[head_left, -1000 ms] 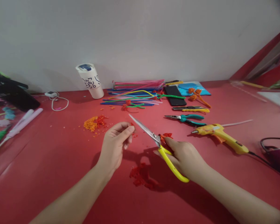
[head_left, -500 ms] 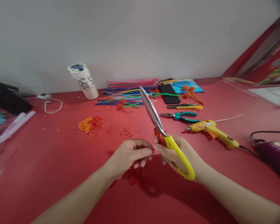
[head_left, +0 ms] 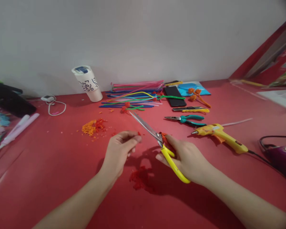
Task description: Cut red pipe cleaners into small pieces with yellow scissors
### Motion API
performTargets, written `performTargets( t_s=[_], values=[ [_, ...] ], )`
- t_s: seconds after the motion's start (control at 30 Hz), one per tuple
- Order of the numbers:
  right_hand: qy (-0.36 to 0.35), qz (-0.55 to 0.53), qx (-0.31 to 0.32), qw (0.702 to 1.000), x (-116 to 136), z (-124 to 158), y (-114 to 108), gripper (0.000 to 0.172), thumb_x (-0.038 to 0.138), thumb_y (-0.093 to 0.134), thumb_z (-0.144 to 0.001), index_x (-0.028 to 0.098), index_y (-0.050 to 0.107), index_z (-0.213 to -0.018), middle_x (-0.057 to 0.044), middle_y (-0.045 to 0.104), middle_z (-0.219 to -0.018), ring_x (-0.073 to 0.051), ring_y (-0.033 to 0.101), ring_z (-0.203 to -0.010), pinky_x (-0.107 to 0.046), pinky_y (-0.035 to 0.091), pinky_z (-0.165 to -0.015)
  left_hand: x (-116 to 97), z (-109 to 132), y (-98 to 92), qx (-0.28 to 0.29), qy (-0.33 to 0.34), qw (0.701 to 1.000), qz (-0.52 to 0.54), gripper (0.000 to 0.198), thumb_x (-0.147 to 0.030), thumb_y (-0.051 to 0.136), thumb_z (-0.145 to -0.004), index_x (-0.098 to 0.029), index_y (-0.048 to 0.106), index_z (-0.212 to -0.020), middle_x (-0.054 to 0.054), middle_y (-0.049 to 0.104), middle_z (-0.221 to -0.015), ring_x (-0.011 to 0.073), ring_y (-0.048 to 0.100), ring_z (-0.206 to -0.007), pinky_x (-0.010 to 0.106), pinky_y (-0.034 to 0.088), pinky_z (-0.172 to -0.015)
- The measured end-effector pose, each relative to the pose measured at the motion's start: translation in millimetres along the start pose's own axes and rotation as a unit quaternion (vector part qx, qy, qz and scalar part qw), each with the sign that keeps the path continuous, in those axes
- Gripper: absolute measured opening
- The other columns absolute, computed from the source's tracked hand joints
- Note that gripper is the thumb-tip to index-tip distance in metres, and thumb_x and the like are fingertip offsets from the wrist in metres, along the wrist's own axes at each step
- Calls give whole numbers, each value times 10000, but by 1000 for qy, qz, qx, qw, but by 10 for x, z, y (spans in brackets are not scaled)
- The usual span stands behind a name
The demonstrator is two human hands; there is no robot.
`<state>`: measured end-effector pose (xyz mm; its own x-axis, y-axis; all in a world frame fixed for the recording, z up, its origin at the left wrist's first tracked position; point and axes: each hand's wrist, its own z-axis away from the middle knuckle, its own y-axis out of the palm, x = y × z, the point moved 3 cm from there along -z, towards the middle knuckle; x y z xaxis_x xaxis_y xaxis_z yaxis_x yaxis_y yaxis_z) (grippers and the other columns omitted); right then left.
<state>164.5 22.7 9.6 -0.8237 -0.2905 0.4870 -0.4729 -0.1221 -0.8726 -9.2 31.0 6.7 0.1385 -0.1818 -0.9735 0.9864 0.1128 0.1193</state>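
Between its thumb and fingers my left hand (head_left: 122, 148) pinches a small red piece (head_left: 139, 133) that looks like a bit of pipe cleaner. My right hand (head_left: 183, 156) grips yellow-handled scissors (head_left: 173, 163), their blades angled up and to the left. A small red-orange bundle (head_left: 163, 137) also sits in the right fingers, behind the scissors' pivot. Under the hands lies a heap of red fuzzy scraps (head_left: 141, 179) on the red table (head_left: 62, 178). Orange clippings (head_left: 89, 128) and red clippings (head_left: 100, 124) form a pile to the left.
Colored pipe cleaners (head_left: 133, 92) lie along the wall beside a phone (head_left: 175, 96). On the right are pliers (head_left: 188, 120), a glue gun (head_left: 221, 136) with its cord, and a purple device (head_left: 280, 159). A white tumbler (head_left: 88, 84) stands back left.
My hands have drawn apart, the left going left and up with the small red piece. The scissors have tipped lower to the left, uncovering the red scraps below.
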Motion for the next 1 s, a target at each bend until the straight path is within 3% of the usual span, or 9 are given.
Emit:
performTargets(
  t_s=[0.1,0.27,1.0],
  values=[
    [-31,99,12,995,-22,8,51,376,544,381,-735,183,427,-827,-5,534,-559,-148,491,-466,-226,214,-433,-41,-40,-85,-31,32,998,48,144,-237,646,-588,-150,581,-681,-40,535,-540,22,372,-395,150,221,-350],
    [-54,182,26,982,-38,9,125,406,548,285,-780,171,430,-814,-36,573,-569,-172,526,-473,-242,183,-436,-76,-41,-125,-33,38,997,57,81,-214,607,-631,-152,587,-679,-60,458,-467,24,356,-395,150,209,-353],
    [-107,226,-25,968,-37,26,129,454,549,193,-807,166,426,-741,-26,542,-473,-159,502,-403,-244,160,-420,-97,-44,-122,-9,45,997,60,51,-207,592,-649,-158,581,-651,-60,432,-448,28,339,-403,154,205,-367]
  ],
)
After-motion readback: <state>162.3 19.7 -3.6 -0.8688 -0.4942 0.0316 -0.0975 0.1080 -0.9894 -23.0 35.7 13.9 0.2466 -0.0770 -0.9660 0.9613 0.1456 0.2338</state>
